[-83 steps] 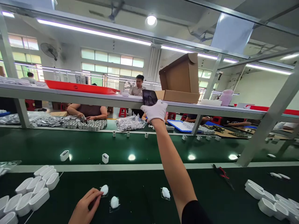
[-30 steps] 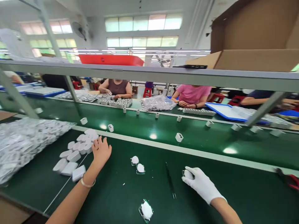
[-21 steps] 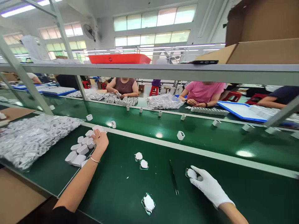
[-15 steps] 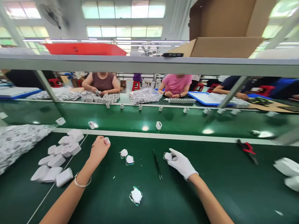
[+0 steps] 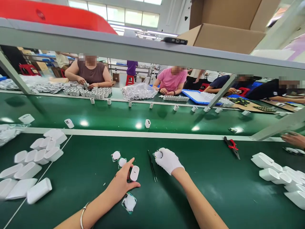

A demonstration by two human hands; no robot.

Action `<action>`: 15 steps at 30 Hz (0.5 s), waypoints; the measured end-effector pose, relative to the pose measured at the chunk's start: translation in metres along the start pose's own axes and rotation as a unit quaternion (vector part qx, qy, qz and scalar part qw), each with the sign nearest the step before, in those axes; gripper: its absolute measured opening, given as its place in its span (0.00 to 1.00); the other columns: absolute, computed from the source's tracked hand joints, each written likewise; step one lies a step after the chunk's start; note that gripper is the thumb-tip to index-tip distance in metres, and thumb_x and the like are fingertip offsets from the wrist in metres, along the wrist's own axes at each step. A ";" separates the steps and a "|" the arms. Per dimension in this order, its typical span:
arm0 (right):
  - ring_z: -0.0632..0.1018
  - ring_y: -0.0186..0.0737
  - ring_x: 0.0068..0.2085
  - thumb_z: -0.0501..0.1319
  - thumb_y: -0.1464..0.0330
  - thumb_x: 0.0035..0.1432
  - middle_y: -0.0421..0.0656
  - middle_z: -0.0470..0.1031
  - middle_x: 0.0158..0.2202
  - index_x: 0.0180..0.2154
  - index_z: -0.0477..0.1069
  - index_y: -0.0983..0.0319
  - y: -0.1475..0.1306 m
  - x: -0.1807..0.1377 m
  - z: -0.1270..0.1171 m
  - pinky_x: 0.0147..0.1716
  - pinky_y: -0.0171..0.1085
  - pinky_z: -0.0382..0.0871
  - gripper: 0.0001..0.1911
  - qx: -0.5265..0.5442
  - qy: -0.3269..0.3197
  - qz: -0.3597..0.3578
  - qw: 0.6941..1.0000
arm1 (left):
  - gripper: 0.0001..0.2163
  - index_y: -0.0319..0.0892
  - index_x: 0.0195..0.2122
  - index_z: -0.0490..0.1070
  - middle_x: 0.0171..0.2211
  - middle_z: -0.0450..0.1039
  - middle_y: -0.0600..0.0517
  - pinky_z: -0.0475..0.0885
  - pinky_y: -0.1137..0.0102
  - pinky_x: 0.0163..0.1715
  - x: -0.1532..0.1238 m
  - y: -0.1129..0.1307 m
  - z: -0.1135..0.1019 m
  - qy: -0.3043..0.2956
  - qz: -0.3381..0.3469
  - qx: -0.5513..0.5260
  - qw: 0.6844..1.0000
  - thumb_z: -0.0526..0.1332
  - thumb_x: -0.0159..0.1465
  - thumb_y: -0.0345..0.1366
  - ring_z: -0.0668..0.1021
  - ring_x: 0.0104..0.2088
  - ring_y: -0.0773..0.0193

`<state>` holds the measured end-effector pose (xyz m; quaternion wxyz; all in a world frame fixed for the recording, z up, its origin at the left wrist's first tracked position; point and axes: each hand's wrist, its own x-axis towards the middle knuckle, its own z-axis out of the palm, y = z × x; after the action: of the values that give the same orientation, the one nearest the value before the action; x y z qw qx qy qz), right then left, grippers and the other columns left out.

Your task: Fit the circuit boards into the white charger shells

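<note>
My left hand (image 5: 121, 178), bare with a bracelet at the wrist, holds a small white plastic housing (image 5: 134, 173) between thumb and fingers; its slotted end faces me. My right hand (image 5: 168, 160), in a white glove, curls its fingers over a small circuit board (image 5: 157, 155) with a round white part; its fingertips are partly hidden. Black tweezers (image 5: 152, 167) lie between the hands. Just beyond my left hand are two boards with round white pads (image 5: 116, 155), one partly covered by the fingers. Another circuit board (image 5: 130, 203) lies nearer to me.
White housings (image 5: 39, 190) are grouped at the left, and more white housings (image 5: 269, 175) at the right. Red-handled pliers (image 5: 231, 147) lie right of centre. Beyond the white strip, spaced housings (image 5: 147, 123) stand on the green belt. A co-worker's hand (image 5: 295, 139) reaches in at right.
My left hand has come right and closer with the housing, from beside the left group to near the boards. My right fingers have curled further over the board. The view has shifted right.
</note>
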<state>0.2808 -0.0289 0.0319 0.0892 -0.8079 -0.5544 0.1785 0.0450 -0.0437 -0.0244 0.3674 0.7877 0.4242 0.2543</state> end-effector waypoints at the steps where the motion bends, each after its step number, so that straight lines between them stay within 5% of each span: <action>1: 0.77 0.48 0.39 0.60 0.71 0.43 0.45 0.76 0.35 0.38 0.71 0.59 -0.002 -0.002 0.003 0.36 0.41 0.66 0.16 0.004 0.005 0.008 1.000 | 0.30 0.45 0.56 0.59 0.40 0.71 0.51 0.73 0.69 0.32 0.001 -0.001 -0.001 -0.015 -0.001 -0.004 1.000 0.66 0.52 0.35 0.73 0.29 0.65; 5: 0.78 0.43 0.34 0.60 0.72 0.43 0.43 0.77 0.32 0.40 0.65 0.60 -0.011 -0.021 0.007 0.36 0.40 0.71 0.18 0.148 0.049 -0.024 0.987 | 0.27 0.44 0.48 0.67 0.41 0.68 0.50 0.74 0.68 0.33 0.004 -0.002 -0.008 -0.013 0.015 -0.004 1.000 0.70 0.46 0.37 0.74 0.34 0.62; 9: 0.78 0.38 0.31 0.57 0.75 0.43 0.40 0.76 0.31 0.35 0.64 0.59 -0.025 -0.049 0.006 0.36 0.38 0.74 0.13 0.340 0.076 -0.242 0.906 | 0.21 0.45 0.44 0.70 0.40 0.67 0.50 0.74 0.67 0.37 0.000 0.002 -0.013 0.054 0.031 0.038 0.997 0.68 0.47 0.34 0.75 0.37 0.61; 12: 0.78 0.37 0.33 0.56 0.79 0.42 0.40 0.75 0.32 0.35 0.67 0.57 -0.034 -0.066 0.013 0.37 0.36 0.75 0.16 0.334 0.116 -0.390 0.850 | 0.16 0.44 0.38 0.71 0.41 0.69 0.49 0.74 0.69 0.34 -0.002 0.006 -0.016 0.065 0.036 0.064 0.995 0.64 0.46 0.28 0.77 0.35 0.62; 15: 0.78 0.38 0.34 0.56 0.80 0.42 0.43 0.76 0.35 0.41 0.68 0.57 -0.038 -0.072 0.026 0.34 0.35 0.75 0.22 0.282 0.163 -0.441 0.837 | 0.20 0.45 0.40 0.71 0.40 0.72 0.51 0.75 0.71 0.33 -0.004 0.009 -0.017 0.061 0.040 0.076 0.994 0.62 0.44 0.25 0.78 0.36 0.62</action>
<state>0.2148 -0.0827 0.0347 0.4710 -0.4356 -0.7552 0.1347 0.0352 -0.0448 -0.0077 0.2693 0.8126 0.4322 0.2834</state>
